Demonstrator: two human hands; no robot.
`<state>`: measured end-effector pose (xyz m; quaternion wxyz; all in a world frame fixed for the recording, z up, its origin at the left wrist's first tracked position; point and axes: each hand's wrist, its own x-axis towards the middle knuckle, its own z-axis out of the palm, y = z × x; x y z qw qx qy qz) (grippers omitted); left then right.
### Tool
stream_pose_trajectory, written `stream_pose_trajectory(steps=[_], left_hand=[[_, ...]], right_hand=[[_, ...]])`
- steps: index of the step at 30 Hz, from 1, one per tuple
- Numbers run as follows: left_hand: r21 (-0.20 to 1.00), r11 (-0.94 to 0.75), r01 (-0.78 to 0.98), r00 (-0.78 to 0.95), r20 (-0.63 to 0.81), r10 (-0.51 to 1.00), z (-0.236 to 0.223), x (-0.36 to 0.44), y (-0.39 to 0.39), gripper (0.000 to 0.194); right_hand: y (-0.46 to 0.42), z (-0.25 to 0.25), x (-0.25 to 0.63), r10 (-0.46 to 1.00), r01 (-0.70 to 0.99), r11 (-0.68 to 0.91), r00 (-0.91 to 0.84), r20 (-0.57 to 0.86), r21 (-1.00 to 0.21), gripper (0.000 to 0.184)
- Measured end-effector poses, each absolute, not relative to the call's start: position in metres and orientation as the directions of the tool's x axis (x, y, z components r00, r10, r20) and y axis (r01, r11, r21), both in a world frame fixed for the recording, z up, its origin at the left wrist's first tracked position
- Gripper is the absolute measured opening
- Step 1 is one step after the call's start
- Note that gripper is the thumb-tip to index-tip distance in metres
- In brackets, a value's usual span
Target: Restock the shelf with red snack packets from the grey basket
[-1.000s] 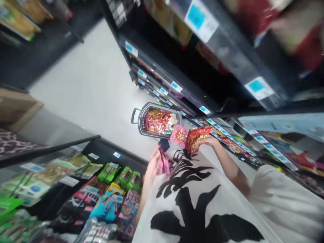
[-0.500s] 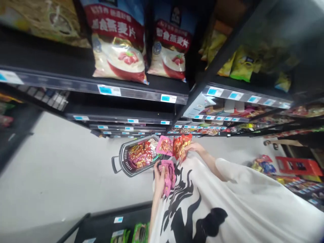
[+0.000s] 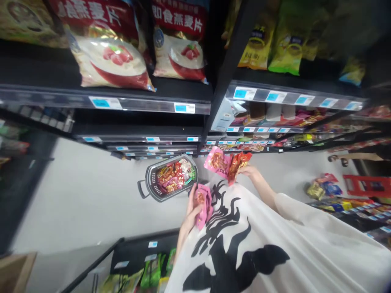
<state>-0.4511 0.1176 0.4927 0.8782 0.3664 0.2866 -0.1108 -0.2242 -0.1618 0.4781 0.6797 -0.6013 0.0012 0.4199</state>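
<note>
My left hand is closed around pink snack packets held upright in front of my shirt. In my right hand are red snack packets, with a pink packet sticking out to their left. The two hands are apart. Beyond my left hand, a grey shopping basket rests on the floor, its handle toward the left. Inside it lie several red, pink, white and green packets.
Black shelves rise in front, bearing large oatmeal bags and yellow-green bags. A low rack with green packets stands at the bottom. Colourful bags and a red frame are at the right, near a person's arm.
My right hand has moved right and slightly up with its packets, away from the basket. The left hand still grips its pink packets. The view has shifted, bringing the shelves closer.
</note>
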Motion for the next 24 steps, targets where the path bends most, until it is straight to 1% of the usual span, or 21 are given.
stream_pose_trajectory(steps=[2,4,7,9,12,15,20,24], left_hand=[[0.586,0.742,0.325,0.806,-0.582,0.107,0.501,-0.447,0.108,0.091],[0.623,0.744,0.240,0.772,-0.588,0.243,0.507,-0.439,0.096,0.091],[0.695,0.709,0.118,0.696,-0.567,0.439,0.513,-0.422,0.071,0.076],[0.733,0.674,0.087,0.685,-0.535,0.494,0.517,-0.412,0.046,0.065],[0.745,0.659,0.104,0.713,-0.518,0.473,0.522,-0.403,0.000,0.056],[0.733,0.665,0.143,0.741,-0.525,0.419,0.527,-0.401,-0.049,0.053],[0.675,0.660,0.330,0.787,-0.583,0.203,0.535,-0.404,-0.113,0.048],[0.625,0.672,0.398,0.778,-0.618,0.115,0.536,-0.402,-0.135,0.053]], right_hand=[[-0.182,0.473,-0.224,0.559,-0.565,-0.070,0.660,-0.501,-0.822,0.033],[-0.205,0.466,-0.223,0.516,-0.536,-0.075,0.700,-0.493,-0.841,0.033],[-0.242,0.455,-0.220,0.471,-0.487,-0.094,0.747,-0.470,-0.868,0.040],[-0.271,0.450,-0.218,0.457,-0.471,-0.086,0.764,-0.455,-0.878,0.046],[-0.320,0.443,-0.216,0.453,-0.471,-0.073,0.770,-0.450,-0.879,0.049],[-0.370,0.437,-0.214,0.497,-0.490,-0.068,0.739,-0.456,-0.869,0.047],[-0.439,0.428,-0.218,0.507,-0.506,-0.033,0.735,-0.451,-0.862,0.044],[-0.470,0.424,-0.225,0.525,-0.508,0.004,0.734,-0.430,-0.862,0.043]])
